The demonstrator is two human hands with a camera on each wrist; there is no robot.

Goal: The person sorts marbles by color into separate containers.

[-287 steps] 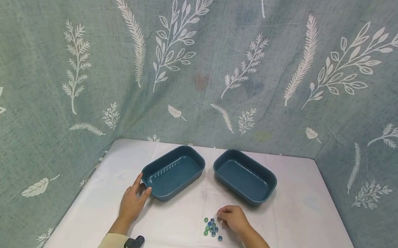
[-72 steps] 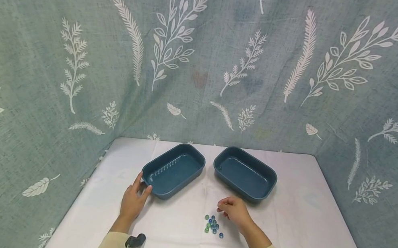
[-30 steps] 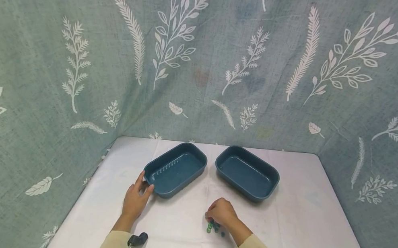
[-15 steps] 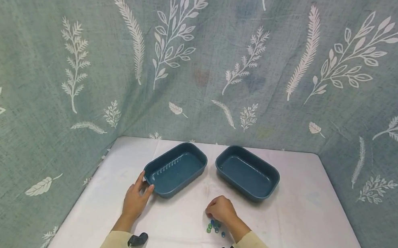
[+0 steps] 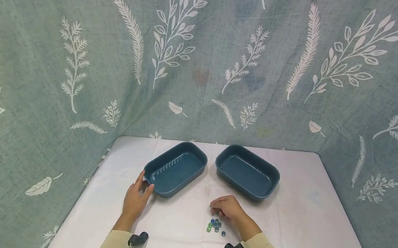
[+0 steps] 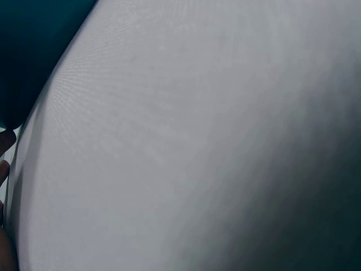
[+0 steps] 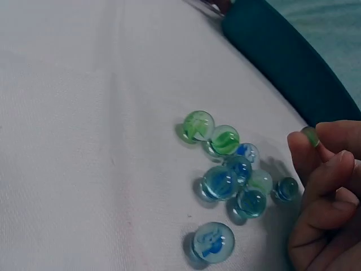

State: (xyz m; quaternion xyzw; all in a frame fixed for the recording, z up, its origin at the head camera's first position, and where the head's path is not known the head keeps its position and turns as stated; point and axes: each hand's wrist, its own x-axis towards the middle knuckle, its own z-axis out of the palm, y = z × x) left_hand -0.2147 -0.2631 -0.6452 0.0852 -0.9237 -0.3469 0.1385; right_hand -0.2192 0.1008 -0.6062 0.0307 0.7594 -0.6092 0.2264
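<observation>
In the head view my left hand (image 5: 134, 201) rests at the near left corner of the left blue tray (image 5: 165, 196), index finger and thumb spread along its rim. In the left wrist view only its fingertips (image 6: 7, 141) show, beside the tray's wall (image 6: 39, 45). My right hand (image 5: 229, 208) is just beyond the loose marbles, its other fingers curled in. Between thumb and index finger it pinches a green marble (image 7: 310, 136), partly covered by the fingertips. Several green marbles (image 7: 224, 139) and blue marbles (image 7: 213, 242) lie clustered on the white cloth beside that hand.
A second blue tray (image 5: 266, 193) stands back right, angled the other way, with a small marble (image 5: 221, 167) in its left end. White cloth (image 5: 173, 226) covers the table. Patterned fabric (image 5: 203, 80) hangs behind and along both sides.
My right hand has gone down to the far left edge of the marbles, taken a green marble from there, then drawn back slightly right. The left hand and both trays have stayed put.
</observation>
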